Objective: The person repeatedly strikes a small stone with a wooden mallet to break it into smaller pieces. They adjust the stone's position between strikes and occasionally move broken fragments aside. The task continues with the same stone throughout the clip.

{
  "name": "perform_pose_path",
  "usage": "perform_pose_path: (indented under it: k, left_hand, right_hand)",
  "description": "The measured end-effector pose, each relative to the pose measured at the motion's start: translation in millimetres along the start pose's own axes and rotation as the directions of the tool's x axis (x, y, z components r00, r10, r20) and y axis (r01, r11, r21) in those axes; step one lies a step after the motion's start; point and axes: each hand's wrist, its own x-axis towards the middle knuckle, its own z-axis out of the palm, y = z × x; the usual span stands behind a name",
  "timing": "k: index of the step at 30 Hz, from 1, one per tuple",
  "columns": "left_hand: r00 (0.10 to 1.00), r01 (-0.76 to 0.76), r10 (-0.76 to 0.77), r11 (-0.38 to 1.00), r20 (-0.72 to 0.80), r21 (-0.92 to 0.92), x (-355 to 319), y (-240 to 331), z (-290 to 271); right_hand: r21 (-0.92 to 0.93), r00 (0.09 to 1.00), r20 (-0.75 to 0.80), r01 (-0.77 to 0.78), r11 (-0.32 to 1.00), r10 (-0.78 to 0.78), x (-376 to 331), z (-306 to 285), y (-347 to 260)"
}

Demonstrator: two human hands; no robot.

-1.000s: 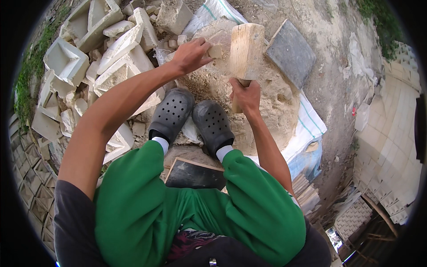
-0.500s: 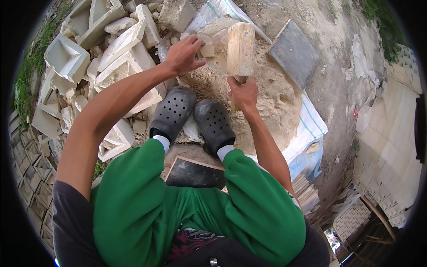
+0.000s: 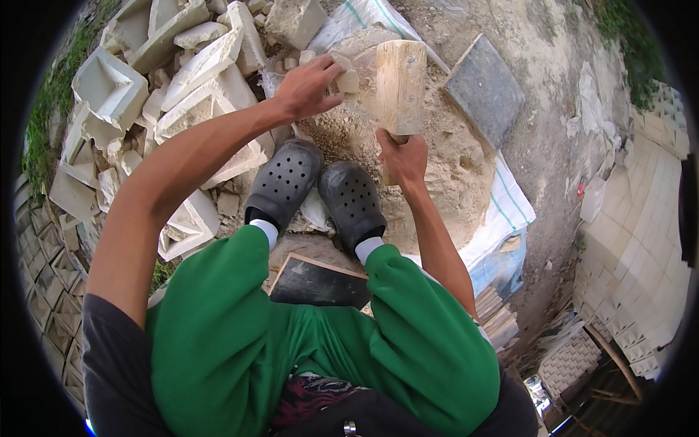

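My right hand is wrapped round the short handle of a wooden mallet. The mallet's pale, blocky head hangs over a mound of crumbled, sandy material. To its left, my left hand is curled with thumb and fingers around a small pale chunk at the mound's far left. The fingers partly cover where they meet the chunk, so how firm the hold is does not show. A gap separates the mallet head from the left hand.
Broken, pale box-shaped pieces are heaped at left. A grey square slab lies right of the mallet. White sacking spreads under the mound. My grey clogs stand at its near edge, with a dark board between my legs.
The mallet has shifted slightly down and to the right with my right hand. My left hand stays beside the chunk, and the view has moved a little.
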Motion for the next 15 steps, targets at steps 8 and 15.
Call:
perform_pose_path:
  k: [8,15]
  left_hand:
    - [0.998,-0.061,0.060,0.998,-0.024,-0.012,14,6,6]
    - [0.999,-0.031,0.028,0.998,-0.043,-0.062,16,8,10]
  right_hand:
    - [-0.089,0.999,0.015,0.035,0.995,-0.034,8,10,-1]
    - [0.050,0.988,-0.071,0.137,0.989,-0.133,0,-3,-5]
